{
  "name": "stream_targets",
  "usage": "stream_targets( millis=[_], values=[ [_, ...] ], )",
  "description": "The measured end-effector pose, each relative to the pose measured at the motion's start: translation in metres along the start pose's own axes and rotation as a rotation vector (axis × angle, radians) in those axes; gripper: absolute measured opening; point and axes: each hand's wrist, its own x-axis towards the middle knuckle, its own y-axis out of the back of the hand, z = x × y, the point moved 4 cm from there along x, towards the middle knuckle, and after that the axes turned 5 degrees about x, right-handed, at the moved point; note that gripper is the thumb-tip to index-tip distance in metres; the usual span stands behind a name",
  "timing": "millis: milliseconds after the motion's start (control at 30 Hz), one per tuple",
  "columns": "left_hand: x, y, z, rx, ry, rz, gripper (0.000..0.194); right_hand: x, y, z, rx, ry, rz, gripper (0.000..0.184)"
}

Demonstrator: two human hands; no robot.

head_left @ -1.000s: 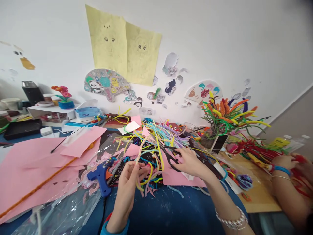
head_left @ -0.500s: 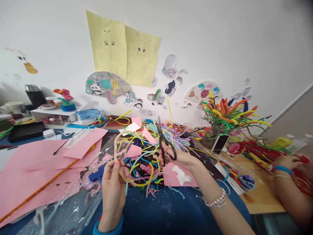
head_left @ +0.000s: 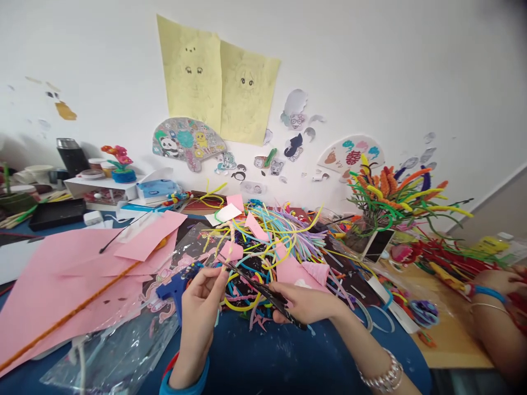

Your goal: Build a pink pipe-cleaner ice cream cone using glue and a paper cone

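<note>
My left hand [head_left: 202, 302] pinches a pale yellow and pink twisted pipe cleaner [head_left: 231, 241] that stands up from the fingertips. Black scissors [head_left: 263, 288] are in my right hand [head_left: 302, 303], their blades pointing left and reaching the pipe cleaner just above my left fingertips. Whether the blades are apart there is hard to make out. A blue glue gun [head_left: 175, 293] lies beside my left wrist, partly hidden behind that hand. Under and behind both hands spreads a tangled heap of coloured pipe cleaners [head_left: 300, 233]. A rolled pink piece [head_left: 316, 272] rests past my right hand.
Pink sheets [head_left: 82, 274] and an orange pipe cleaner [head_left: 74, 312] cover the left side. At the right stand a vase of pipe-cleaner flowers [head_left: 387, 192] and a phone [head_left: 377, 245]. Another person's hand [head_left: 492, 285] works at the far right. The wall [head_left: 349, 66] closes off the back.
My right hand has lowered and turned the scissors from upright to pointing left, bringing them to the pipe cleaner. My left hand has shifted slightly right, and the pipe cleaner's loop has straightened.
</note>
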Motion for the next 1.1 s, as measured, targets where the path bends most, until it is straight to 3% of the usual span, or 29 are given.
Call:
stream_targets(
  millis=[100, 367, 533, 767, 1100],
  values=[
    [0.001, 0.003, -0.001, 0.103, 0.000, -0.062, 0.035, -0.003, -0.004, -0.001, 0.034, 0.001, -0.114, 0.028],
    [-0.004, 0.003, -0.001, 0.370, -0.038, -0.212, 0.031, -0.014, -0.009, -0.014, 0.008, -0.038, -0.198, 0.028],
    [-0.008, 0.001, -0.003, 0.519, -0.043, -0.288, 0.035, -0.024, -0.023, -0.018, -0.009, -0.162, -0.323, 0.036],
    [-0.006, 0.003, -0.006, 0.692, -0.026, -0.395, 0.035, -0.041, -0.048, -0.015, 0.219, -0.319, -0.174, 0.047],
    [-0.003, 0.006, -0.027, 0.737, 0.047, -0.498, 0.034, -0.049, -0.078, 0.000, 0.396, -0.431, -0.135, 0.050]
  ],
)
